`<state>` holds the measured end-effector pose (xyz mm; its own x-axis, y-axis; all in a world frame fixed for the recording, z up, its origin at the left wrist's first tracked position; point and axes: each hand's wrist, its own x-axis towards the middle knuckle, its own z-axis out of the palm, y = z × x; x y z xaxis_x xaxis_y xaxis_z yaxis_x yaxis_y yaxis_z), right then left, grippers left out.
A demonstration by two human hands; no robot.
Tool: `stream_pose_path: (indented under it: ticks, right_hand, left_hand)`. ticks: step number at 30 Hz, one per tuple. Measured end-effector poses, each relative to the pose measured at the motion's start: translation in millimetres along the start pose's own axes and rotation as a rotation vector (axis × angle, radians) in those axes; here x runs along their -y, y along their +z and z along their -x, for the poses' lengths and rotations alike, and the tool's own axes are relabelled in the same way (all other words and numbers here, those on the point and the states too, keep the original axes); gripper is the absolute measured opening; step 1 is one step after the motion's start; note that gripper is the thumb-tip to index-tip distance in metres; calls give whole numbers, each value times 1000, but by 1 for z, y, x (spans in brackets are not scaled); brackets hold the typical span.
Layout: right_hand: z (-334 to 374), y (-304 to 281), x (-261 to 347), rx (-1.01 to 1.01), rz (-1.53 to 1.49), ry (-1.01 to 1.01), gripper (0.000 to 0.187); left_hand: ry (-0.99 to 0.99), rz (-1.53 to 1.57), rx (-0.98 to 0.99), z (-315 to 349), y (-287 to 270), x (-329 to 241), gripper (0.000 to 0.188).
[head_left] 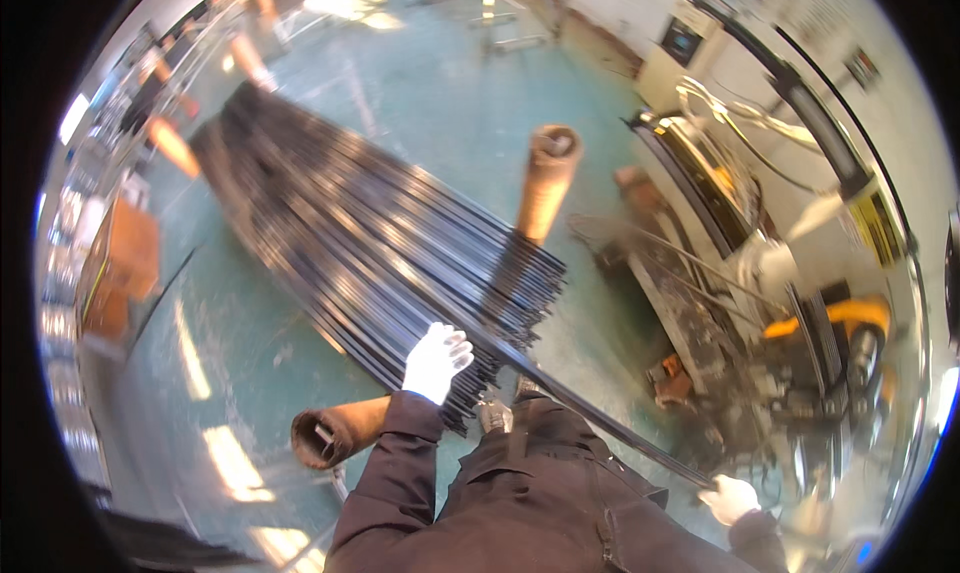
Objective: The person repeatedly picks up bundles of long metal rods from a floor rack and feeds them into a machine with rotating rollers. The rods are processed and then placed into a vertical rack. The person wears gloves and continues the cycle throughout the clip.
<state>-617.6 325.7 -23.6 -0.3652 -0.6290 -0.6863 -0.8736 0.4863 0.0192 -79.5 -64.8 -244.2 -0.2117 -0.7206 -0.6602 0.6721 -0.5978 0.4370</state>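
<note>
A long dark metal bar runs from the top of a pile of similar bars across my front to the lower right. My right hand, in a white glove, is closed around the bar's near end, beside my hip. My left hand, also gloved in white, hovers over or rests on the near part of the pile, just left of the raised bar. Its fingers look apart and loosely bent, with nothing seen in them; whether it touches the bars is unclear.
The pile lies across a rusty roller or tube, whose ends show at the near left and far right. A machine with hoses and a yellow-black part stands at right. Orange-brown boxes are at far left.
</note>
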Motion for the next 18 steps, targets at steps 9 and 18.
stream_pose_path:
  ticks: [9, 18]
  right_hand:
    - [22, 68, 68, -330, -101, 226, 37]
    - [26, 132, -133, -1101, -195, 562, 22]
  left_hand:
    - [51, -316, 292, 15, 91, 27, 20]
    - [93, -38, 633, 87, 326, -6, 22]
